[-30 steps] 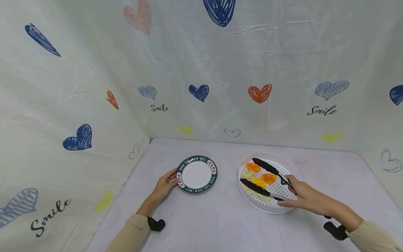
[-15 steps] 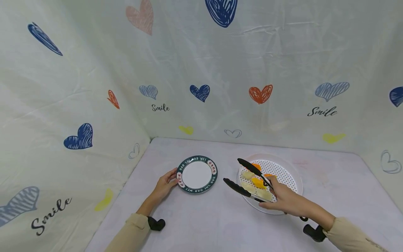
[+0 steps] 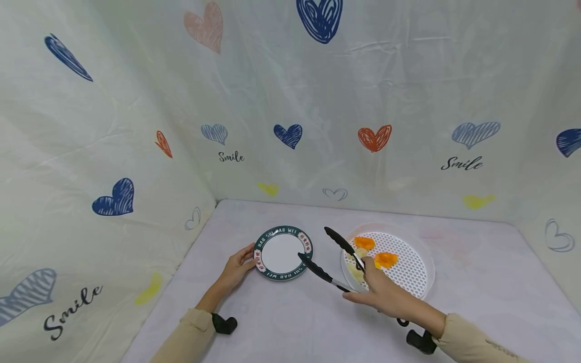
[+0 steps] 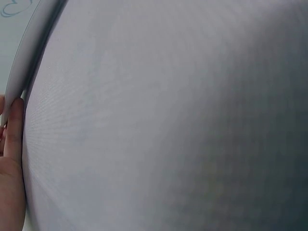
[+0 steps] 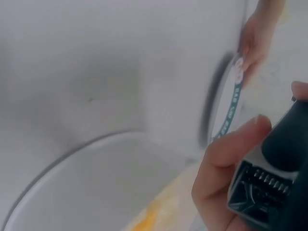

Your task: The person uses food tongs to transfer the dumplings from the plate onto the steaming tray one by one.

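- Cream cloth printed with hearts (image 3: 287, 134) and the word "Smile" hangs behind and to the left of a pale lilac desk (image 3: 295, 322).
- On the desk sits a small plate (image 3: 283, 251) with a dark green lettered rim and a bare white middle.
- At that plate's near-left rim is the left hand (image 3: 237, 267), its fingertips curled against the edge; the left wrist view shows a thumb (image 4: 12, 144) lying along the rim.
- Just to the right of the plate stands a round white perforated tray (image 3: 408, 272) with a raised clear rim.
- Orange pieces (image 3: 386, 259) and pale yellow pieces (image 3: 360, 251) of food lie on the left part of the tray.
- Gripped in the right hand (image 3: 383, 295) are black tongs (image 3: 333, 257), held by the hinge end.
- Both tong arms are spread apart with nothing between them; the near tip reaches over the plate's right rim, the far tip hangs above the gap between plate and tray.
- From the right wrist, fingers (image 5: 226, 159) wrap the blurred black handle, with the plate rim beyond.
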A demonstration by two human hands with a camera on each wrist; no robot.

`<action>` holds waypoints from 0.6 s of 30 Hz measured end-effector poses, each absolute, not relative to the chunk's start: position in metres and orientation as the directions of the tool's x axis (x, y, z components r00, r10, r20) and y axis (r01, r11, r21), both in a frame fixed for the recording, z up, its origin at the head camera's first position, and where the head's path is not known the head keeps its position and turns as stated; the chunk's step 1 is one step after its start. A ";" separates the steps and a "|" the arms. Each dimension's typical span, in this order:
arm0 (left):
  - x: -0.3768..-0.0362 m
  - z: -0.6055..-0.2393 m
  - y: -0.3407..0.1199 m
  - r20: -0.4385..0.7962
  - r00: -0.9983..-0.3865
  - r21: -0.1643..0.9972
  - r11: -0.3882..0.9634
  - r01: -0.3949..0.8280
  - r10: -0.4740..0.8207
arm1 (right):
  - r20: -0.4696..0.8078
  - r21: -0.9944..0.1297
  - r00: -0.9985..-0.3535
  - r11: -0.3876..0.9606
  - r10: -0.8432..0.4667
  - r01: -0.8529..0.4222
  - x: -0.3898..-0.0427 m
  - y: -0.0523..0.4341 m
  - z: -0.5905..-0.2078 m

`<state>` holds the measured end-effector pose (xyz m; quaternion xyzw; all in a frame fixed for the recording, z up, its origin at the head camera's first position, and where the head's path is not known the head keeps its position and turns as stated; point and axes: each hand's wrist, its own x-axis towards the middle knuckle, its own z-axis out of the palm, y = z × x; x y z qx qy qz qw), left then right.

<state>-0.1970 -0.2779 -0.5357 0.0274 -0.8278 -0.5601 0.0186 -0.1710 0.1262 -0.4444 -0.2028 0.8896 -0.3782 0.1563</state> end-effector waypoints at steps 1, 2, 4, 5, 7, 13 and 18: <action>-0.197 -0.536 -0.277 0.001 -0.998 0.924 0.382 -0.024 -0.067 | -0.126 -0.739 -0.875 0.633 -0.467 -0.231 -0.170 0.122 -0.445; -0.197 -0.536 -0.277 0.002 -0.998 0.922 0.386 -0.024 -0.068 | -0.130 -0.736 -0.881 0.639 -0.456 -0.222 -0.169 0.118 -0.445; -0.197 -0.535 -0.276 0.001 -0.997 0.925 0.380 -0.026 -0.071 | -0.124 -0.732 -0.892 0.647 -0.435 -0.213 -0.168 0.109 -0.445; -0.197 -0.535 -0.276 0.002 -0.997 0.924 0.381 -0.025 -0.072 | -0.124 -0.731 -0.897 0.650 -0.424 -0.207 -0.167 0.105 -0.446; -0.196 -0.534 -0.276 -0.007 -0.998 0.921 0.387 -0.032 -0.065 | -0.134 -0.730 -0.905 0.657 -0.403 -0.185 -0.165 0.097 -0.446; -0.195 -0.533 -0.277 -0.036 -0.997 0.924 0.378 -0.057 -0.062 | -0.168 -0.753 -0.914 0.646 -0.370 -0.124 -0.159 0.075 -0.450; -0.196 -0.533 -0.278 -0.047 -0.996 0.922 0.379 -0.072 -0.077 | -0.147 -0.751 -0.928 0.649 -0.342 -0.120 -0.158 0.056 -0.458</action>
